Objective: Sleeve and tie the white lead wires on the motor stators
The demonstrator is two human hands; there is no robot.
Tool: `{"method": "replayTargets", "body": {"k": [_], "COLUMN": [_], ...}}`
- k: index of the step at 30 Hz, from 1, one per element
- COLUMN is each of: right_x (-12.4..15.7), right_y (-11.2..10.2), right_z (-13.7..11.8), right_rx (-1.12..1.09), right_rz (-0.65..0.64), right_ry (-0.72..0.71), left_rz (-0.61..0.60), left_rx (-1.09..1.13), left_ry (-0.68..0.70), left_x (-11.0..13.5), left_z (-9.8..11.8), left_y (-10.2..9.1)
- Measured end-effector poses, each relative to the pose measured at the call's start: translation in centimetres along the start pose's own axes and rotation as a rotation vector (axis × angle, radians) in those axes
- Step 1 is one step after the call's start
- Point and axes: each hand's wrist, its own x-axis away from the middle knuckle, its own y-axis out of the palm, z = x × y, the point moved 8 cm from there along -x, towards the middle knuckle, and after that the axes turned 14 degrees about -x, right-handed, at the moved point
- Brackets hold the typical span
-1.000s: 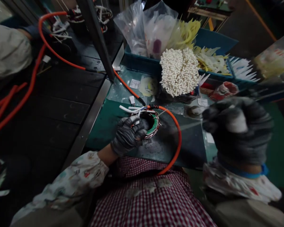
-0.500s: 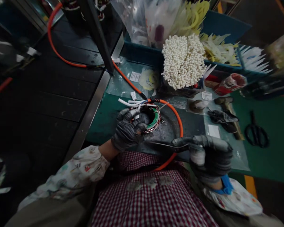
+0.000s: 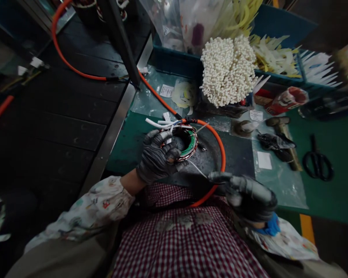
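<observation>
A motor stator (image 3: pixel 190 148), a ring with a green inner lining and copper windings, lies on the dark mat in front of me. My left hand (image 3: pixel 161 156), in a grey glove with taped fingers, grips its near left rim. A thin white cord (image 3: pixel 197 169) runs from the stator's near side to my right hand (image 3: pixel 246 193), whose gloved fingers are closed on its end. White sleeved leads (image 3: pixel 155 124) stick out to the left over the stator. An orange cable (image 3: pixel 219 144) joins them and loops round to the right, passing close by my right hand.
A bundle of white cords (image 3: pixel 229 71) stands behind the stator, before blue bins (image 3: pixel 176 61) of bags and yellow strips. To the right lie a hammer (image 3: pixel 290 144), black scissors (image 3: pixel 318 162) and a red can (image 3: pixel 288 101). A dark post (image 3: pixel 123 46) rises at the back left.
My right hand has moved a little left, toward the stator. The cord between my hands, stretched nearly straight before, now hangs in a slight curve. My left hand stays on the stator.
</observation>
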Motion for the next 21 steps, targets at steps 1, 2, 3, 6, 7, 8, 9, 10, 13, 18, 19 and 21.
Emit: {"method": "replayTargets", "body": {"k": [1,2,3,6,7,8,9,10,13,18,19,21], "right_x": [0.0,0.0,-0.2,-1.4,-2.1,-3.0,-3.9,-4.8,-7.6,-10.6,-11.0,-11.6], "right_y": [0.3,0.6,1.0,2.0,2.1,2.0,2.0,2.0,2.2,3.6,3.4,2.9], "right_z": [-0.1,-0.4,-0.5,-0.5,-0.3,0.0,0.4,0.8,1.2,0.2,0.1,0.1], "right_rx": [-0.048,-0.089,-0.104,0.056,0.139,0.210,0.258,0.289,0.379,0.367,0.267,0.043], "right_rz": [-0.060,-0.098,-0.134,-0.142,-0.094,-0.036,0.016,0.056,0.080,-0.030,-0.031,-0.027], "right_ry": [0.044,0.070,0.086,-0.002,-0.059,-0.110,-0.151,-0.177,-0.213,-0.257,-0.247,-0.209], "left_rz": [-0.011,-0.030,-0.046,-0.004,0.029,0.054,0.066,0.069,0.029,0.054,0.084,0.125], "left_rx": [0.009,0.017,0.022,0.018,0.013,0.010,0.011,0.017,0.042,0.036,0.042,0.047], "left_ry": [0.000,-0.001,-0.001,0.016,0.028,0.038,0.041,0.035,-0.001,0.001,0.012,0.022], "left_x": [-0.1,-0.2,-0.2,-0.6,-0.7,-0.7,-0.7,-0.7,-0.4,-0.4,-0.5,-0.8], "left_z": [0.0,0.0,-0.1,0.0,0.0,0.1,0.1,0.0,-0.3,-0.3,-0.2,-0.1], "left_y": [0.0,0.1,0.2,-0.4,-0.8,-1.1,-1.2,-1.2,-0.6,-0.5,-0.8,-1.2]}}
